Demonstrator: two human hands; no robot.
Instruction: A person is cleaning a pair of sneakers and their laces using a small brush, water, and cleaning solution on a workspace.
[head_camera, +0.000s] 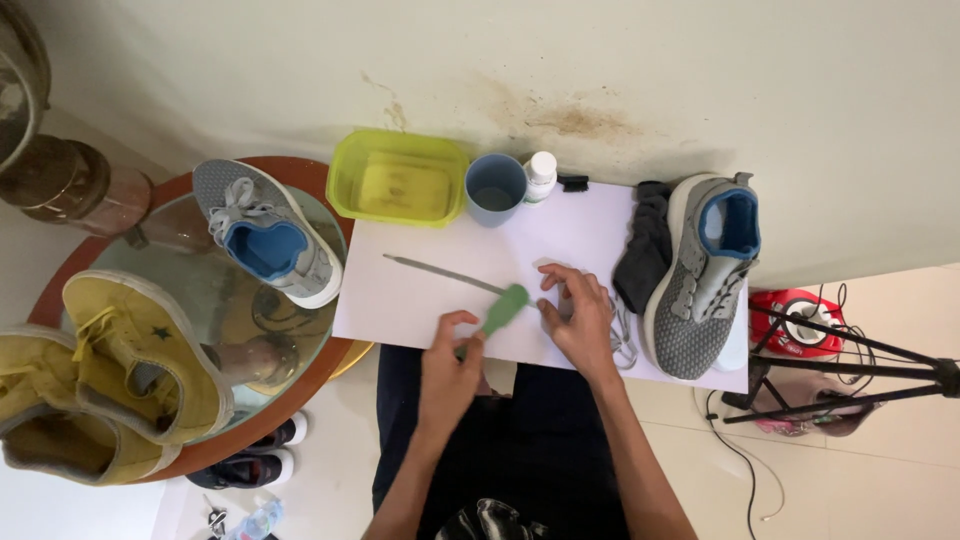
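Observation:
My left hand (450, 365) grips the green handle (503, 310) of a long thin tool whose grey shaft (440, 272) lies across the white board (400, 300) toward the upper left. My right hand (578, 315) rests with fingers spread on the board just right of the handle, touching a grey lace (622, 340). A grey shoe with blue lining (705, 275) lies at the board's right end, beside a dark cloth (645, 250).
A yellow-green tub (398, 188), blue cup (495, 188) and white bottle (541, 175) stand at the board's far edge. A second grey shoe (262, 230) and yellow shoes (120, 370) sit on the round glass table (240, 300) at left. A tripod (850, 365) stands right.

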